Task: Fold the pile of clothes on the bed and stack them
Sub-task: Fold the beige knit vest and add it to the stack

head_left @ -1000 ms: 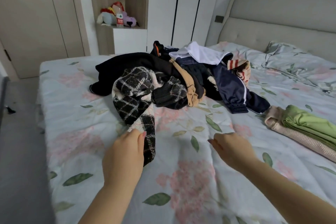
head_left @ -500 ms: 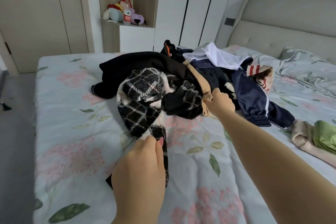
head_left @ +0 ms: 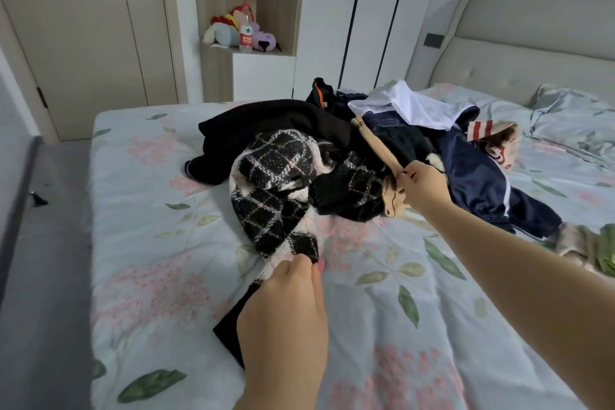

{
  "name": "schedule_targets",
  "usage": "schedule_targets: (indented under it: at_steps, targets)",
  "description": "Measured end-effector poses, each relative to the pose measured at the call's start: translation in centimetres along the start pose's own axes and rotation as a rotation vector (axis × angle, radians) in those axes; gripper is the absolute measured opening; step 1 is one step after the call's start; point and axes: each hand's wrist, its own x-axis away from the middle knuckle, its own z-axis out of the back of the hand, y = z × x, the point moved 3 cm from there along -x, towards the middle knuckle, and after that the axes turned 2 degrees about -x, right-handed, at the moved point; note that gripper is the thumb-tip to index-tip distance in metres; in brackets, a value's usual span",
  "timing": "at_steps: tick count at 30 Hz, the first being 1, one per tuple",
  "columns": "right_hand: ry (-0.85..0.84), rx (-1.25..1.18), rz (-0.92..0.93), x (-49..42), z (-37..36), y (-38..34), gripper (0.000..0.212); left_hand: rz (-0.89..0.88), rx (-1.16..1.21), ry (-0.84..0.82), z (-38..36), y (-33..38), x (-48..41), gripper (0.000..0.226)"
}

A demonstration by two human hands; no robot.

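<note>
A pile of crumpled clothes (head_left: 332, 156) lies in the middle of the bed with the pale floral sheet (head_left: 159, 243), toward its far side. The left hand (head_left: 283, 319) is at the near edge of the pile. Its grip is narrow, thumb and fingers pinched on the near end of a black-and-white checked knit garment (head_left: 276, 190) that trails from the pile toward the person. A flat black piece of cloth (head_left: 229, 333) shows under that hand.

The right hand (head_left: 422, 186) is farther off, just right of the checked knit. Its grip is closed round a long tan knitted strip (head_left: 376, 146) that runs taut, up and to the left, across the pile; the strip's bunched end hangs just below the fist.

In the pile, a black ribbed knit (head_left: 253, 130) lies far left, a navy track jacket with a white stripe (head_left: 476, 183) on the right, and a white cloth (head_left: 409, 106) on top at the far side. At the right edge a folded green and beige stack (head_left: 599, 250) rests on the sheet, near the jacket's cuff.

Beyond the bed stand a grey padded headboard (head_left: 532, 53) at far right, a wooden shelf niche (head_left: 283, 10) holding plush toys (head_left: 226, 30) and a clear plastic bottle (head_left: 245, 35), and a beige door (head_left: 83, 43) at far left
</note>
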Motion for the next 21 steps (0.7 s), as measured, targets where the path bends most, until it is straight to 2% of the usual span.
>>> schedule_targets:
  at_steps: [1, 2, 9, 13, 15, 18, 21]
  targets:
    - [-0.022, -0.039, 0.011, 1.2, 1.0, 0.1, 0.016, 0.085, -0.063, 0.067, -0.8, 1.5, 2.0, 0.037]
    - [-0.043, -0.054, 0.020, 2.5, 2.2, 0.3, 0.018, 0.096, -0.029, 0.000, -1.7, 2.1, 3.2, 0.039]
    - [-0.112, -0.090, -0.028, 12.5, 12.5, 3.0, 0.023, 0.041, 0.247, -0.123, -0.6, 4.4, 6.6, 0.041]
    - [-0.170, -0.100, 0.037, 20.3, 17.0, 2.9, 0.023, -0.035, 0.364, -0.188, 0.0, 6.4, 9.6, 0.041]
    - [-0.239, -0.221, 0.072, 24.8, 18.5, 2.6, 0.025, -0.090, 0.337, -0.223, -0.1, 7.2, 10.9, 0.035]
    - [-0.290, -0.406, 0.070, 31.1, 20.2, 2.8, 0.025, -0.197, 0.391, -0.275, -0.4, 8.7, 12.5, 0.007]
    - [-0.250, -0.485, 0.041, 35.5, 20.6, 4.1, 0.015, -0.305, 0.415, -0.362, -2.0, 10.1, 13.7, 0.075]
